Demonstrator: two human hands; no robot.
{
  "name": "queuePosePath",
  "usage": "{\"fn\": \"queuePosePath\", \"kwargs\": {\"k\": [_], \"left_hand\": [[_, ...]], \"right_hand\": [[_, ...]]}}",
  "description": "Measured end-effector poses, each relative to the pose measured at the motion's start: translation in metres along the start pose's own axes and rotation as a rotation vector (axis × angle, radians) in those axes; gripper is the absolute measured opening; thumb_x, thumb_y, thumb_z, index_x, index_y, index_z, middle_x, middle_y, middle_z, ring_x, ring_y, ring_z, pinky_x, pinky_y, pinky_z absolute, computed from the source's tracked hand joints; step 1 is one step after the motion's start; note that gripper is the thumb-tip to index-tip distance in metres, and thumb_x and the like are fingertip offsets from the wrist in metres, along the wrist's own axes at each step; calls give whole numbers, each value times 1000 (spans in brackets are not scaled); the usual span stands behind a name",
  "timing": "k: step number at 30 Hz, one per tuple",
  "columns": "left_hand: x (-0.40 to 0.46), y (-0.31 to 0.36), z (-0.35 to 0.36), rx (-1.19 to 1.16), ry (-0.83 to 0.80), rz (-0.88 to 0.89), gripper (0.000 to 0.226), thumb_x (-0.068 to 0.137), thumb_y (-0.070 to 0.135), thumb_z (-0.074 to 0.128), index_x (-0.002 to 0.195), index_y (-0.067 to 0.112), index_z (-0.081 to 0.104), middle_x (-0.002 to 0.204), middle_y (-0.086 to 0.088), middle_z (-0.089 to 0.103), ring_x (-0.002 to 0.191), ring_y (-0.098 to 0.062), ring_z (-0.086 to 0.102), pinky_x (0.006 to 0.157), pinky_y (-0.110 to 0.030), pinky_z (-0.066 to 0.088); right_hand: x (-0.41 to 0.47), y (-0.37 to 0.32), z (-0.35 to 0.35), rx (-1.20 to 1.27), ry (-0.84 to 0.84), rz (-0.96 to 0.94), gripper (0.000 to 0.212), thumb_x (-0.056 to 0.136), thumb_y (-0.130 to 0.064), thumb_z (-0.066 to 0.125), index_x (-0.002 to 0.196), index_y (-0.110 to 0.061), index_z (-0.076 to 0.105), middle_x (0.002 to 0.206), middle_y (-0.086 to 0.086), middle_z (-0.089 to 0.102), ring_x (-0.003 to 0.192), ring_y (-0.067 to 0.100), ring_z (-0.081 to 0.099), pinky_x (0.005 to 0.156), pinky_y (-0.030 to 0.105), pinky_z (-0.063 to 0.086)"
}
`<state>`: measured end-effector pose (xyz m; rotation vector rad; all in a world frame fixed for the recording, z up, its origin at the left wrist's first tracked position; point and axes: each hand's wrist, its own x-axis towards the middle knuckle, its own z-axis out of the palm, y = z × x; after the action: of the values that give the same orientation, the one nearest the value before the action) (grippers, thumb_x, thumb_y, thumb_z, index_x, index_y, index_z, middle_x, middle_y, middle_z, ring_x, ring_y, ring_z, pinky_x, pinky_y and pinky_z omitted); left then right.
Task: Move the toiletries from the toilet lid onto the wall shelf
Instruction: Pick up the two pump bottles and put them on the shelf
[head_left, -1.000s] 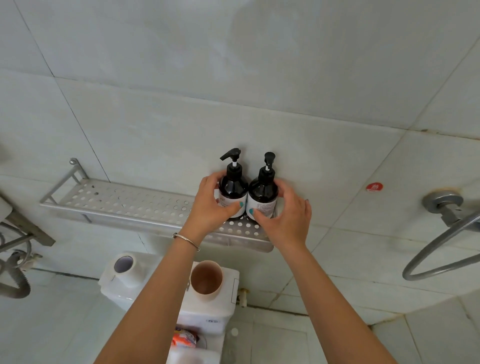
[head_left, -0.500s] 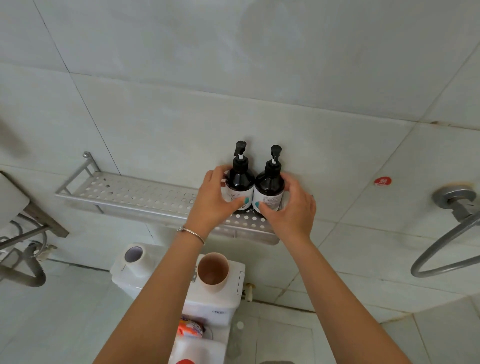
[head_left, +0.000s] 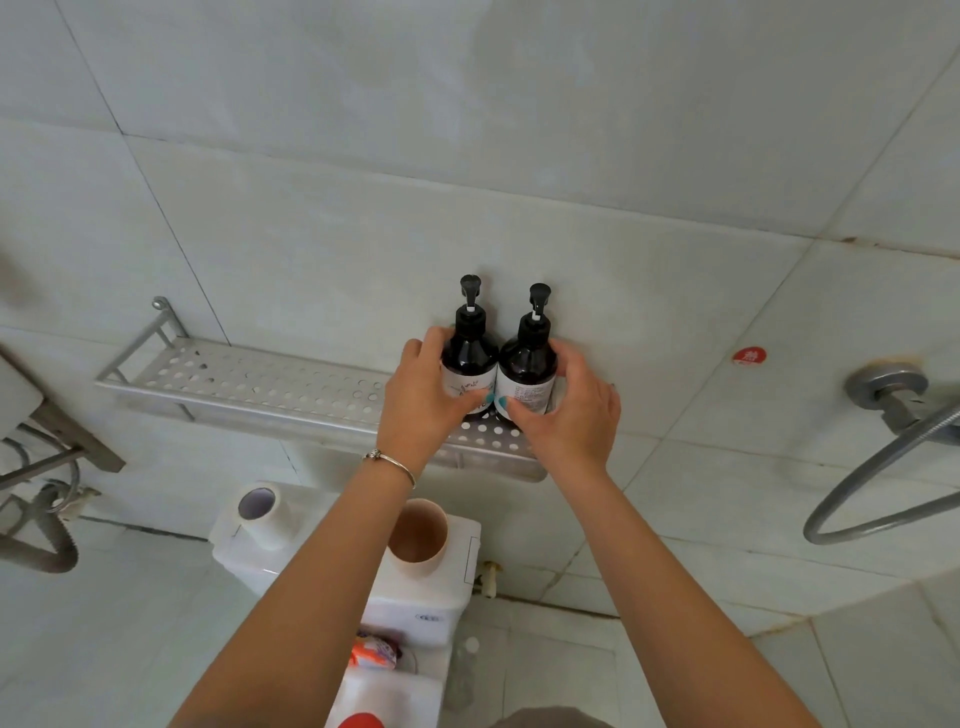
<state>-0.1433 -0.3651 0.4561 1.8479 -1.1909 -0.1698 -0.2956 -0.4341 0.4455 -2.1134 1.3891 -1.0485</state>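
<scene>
Two dark pump bottles stand upright side by side at the right end of the perforated metal wall shelf (head_left: 249, 382). My left hand (head_left: 423, 402) grips the left bottle (head_left: 470, 353) round its body. My right hand (head_left: 569, 415) grips the right bottle (head_left: 529, 361) the same way. Both pump heads point toward me. Below, on the white toilet tank (head_left: 441, 597), stand a peach cup (head_left: 418, 535) and a toilet paper roll (head_left: 260, 512). An orange packet (head_left: 374, 652) and something red (head_left: 361, 721) lie on the toilet lid, partly hidden by my left arm.
The shelf's left and middle stretch holds nothing. A grey hose and wall fitting (head_left: 888, 395) hang at the right. A metal bracket with a corrugated hose (head_left: 47, 525) sits at the far left. Pale tiles cover the wall and floor.
The left bottle's pump head has turned from pointing left to facing me. Both hands stay on the bottles, which remain in place on the shelf.
</scene>
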Motion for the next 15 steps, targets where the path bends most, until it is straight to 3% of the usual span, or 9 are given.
{"fn": "queuePosePath", "kwargs": {"k": [5,9,15], "left_hand": [[7,-10,-9,-83,-141,35,77,72,18,82,136,29,41,120,5,55,105,-13,53,90,-33,49],[5,-10,2,-54,-65,30,75,67,21,82,129,34,41,115,1,61,106,-19,56,88,-41,51],[2,-6,4,-16,-22,3,74,66,30,83,127,37,41,110,0,60,98,-18,58,79,-32,50]], "right_hand": [[1,1,1,9,-8,10,78,62,-43,81,128,-43,40,118,-14,61,115,13,56,112,50,27],[1,2,3,19,-2,7,79,61,-42,81,128,-43,40,118,-15,62,115,13,56,111,51,28],[1,3,4,12,-3,5,78,60,-44,81,127,-44,40,120,-17,60,115,12,56,110,50,29]]}}
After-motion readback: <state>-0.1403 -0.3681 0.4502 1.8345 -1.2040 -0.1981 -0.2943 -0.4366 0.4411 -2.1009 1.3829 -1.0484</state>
